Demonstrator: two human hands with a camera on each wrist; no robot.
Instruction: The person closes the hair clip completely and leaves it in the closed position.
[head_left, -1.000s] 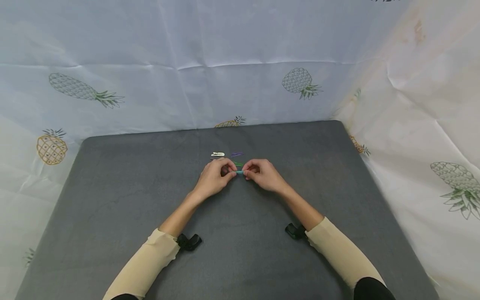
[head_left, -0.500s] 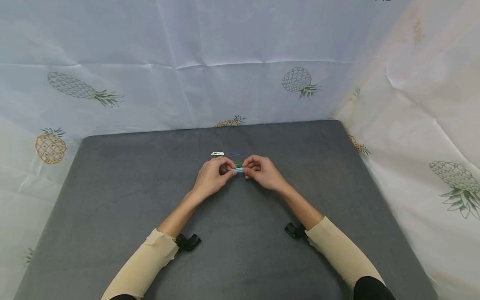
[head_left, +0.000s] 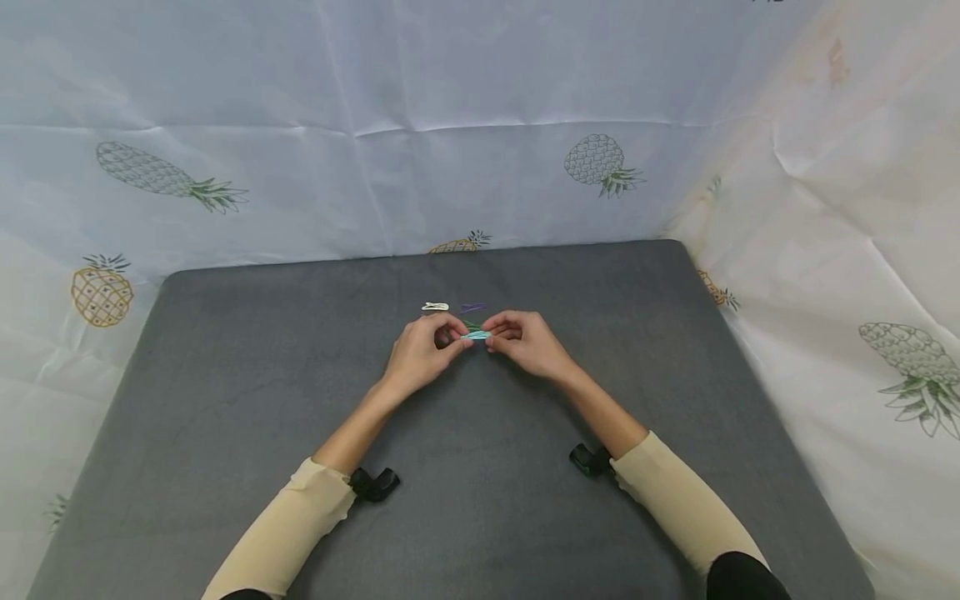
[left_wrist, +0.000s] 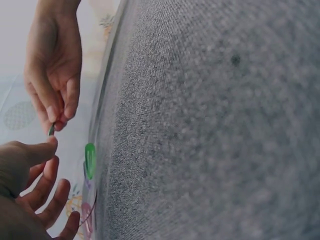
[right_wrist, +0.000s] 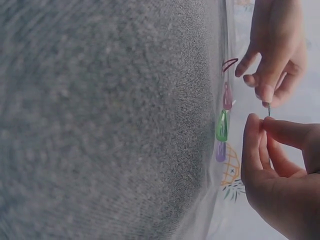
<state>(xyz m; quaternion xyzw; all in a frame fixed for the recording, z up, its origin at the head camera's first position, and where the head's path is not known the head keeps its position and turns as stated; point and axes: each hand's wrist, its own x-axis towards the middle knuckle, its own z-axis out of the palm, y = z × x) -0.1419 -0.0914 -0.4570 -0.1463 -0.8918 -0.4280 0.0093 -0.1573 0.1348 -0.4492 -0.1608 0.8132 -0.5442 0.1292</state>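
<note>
A small light-teal snap hair clip point(head_left: 476, 335) is held above the table, its long side running from one hand to the other. My left hand point(head_left: 422, 354) pinches its left end between thumb and index finger. The opposite end is pinched by my right hand point(head_left: 528, 346). Seen in the right wrist view, the clip is edge-on and thin, a dark sliver between the fingertips. Just beyond the hands lies a green hair clip point(right_wrist: 222, 125), partly covered in the head view. Whether the teal clip is snapped or unsnapped cannot be told.
Near the green clip lie a purple clip point(head_left: 472, 307), a cream-white clip point(head_left: 435, 307), a pink clip point(right_wrist: 228, 95) and a dark red one point(right_wrist: 230, 65). The grey cloth-covered table point(head_left: 480, 483) ends at a pineapple-print curtain point(head_left: 480, 192).
Both hands have shifted slightly away from the body with the teal clip. It has turned so that more of its flat face shows in the head view; both pinches remain.
</note>
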